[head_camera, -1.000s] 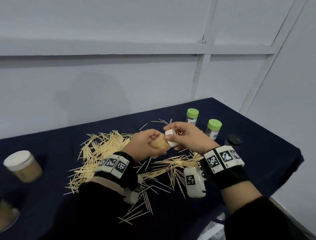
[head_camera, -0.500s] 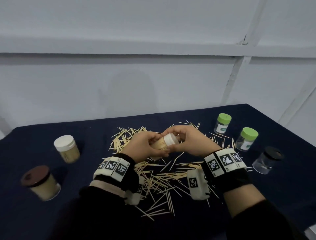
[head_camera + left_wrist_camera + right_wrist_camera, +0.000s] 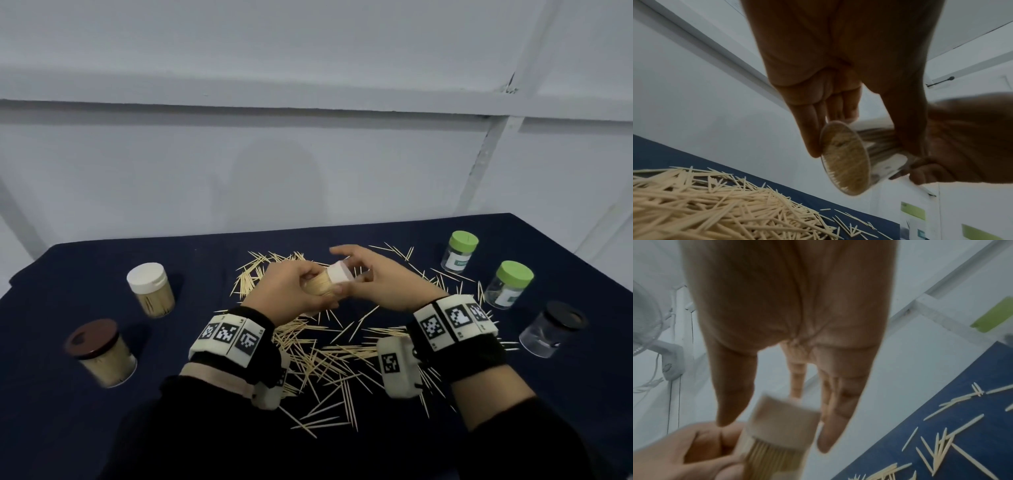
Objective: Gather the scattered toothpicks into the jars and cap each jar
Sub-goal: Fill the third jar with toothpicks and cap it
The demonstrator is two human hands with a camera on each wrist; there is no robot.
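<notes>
My left hand grips clear toothpick-packed jar above table centre | right hand, at 3 o'clock, has loosened off white cap, fingers now spread | cap seated, I judge | loose toothpicks remain.

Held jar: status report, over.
Left hand grips full jar, white cap on. Right hand open beside cap. Loose toothpicks below.

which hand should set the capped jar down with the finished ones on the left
Left. The left hand already grips the jar, and the filled jars stand on its side. The right hand is open by the white cap.
</notes>
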